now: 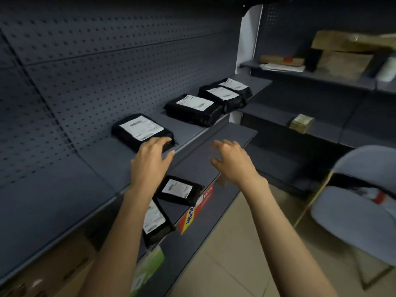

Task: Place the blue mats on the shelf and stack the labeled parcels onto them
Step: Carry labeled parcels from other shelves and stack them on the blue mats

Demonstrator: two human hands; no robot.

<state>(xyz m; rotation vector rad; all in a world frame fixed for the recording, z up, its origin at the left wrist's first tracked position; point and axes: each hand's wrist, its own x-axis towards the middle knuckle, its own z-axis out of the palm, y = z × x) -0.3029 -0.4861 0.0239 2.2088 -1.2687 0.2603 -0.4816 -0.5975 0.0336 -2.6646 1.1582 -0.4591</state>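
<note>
Dark grey perforated metal panelling backs the whole left side of the scene, and from it juts the long dark grey metal shelf that runs away toward the far right. Laid flat along that shelf, each apart from the next, sit black plastic-wrapped parcels with white labels face up: a near one, a middle one and a far stack of two. I judge labels are kept upward for reading. Whether blue mats lie under them I cannot tell; the surface reads grey-blue. Open room remains on the near left stretch of the shelf and in the gaps between the parcels. On the lower shelf, two more black labelled parcels lie tilted across each other near its front edge, likely waiting their turn. The left hand hovers spread, fingertips at the near parcel's front corner, gripping nothing. The right hand hangs empty with fingers loosely curled above the lower shelf.
</note>
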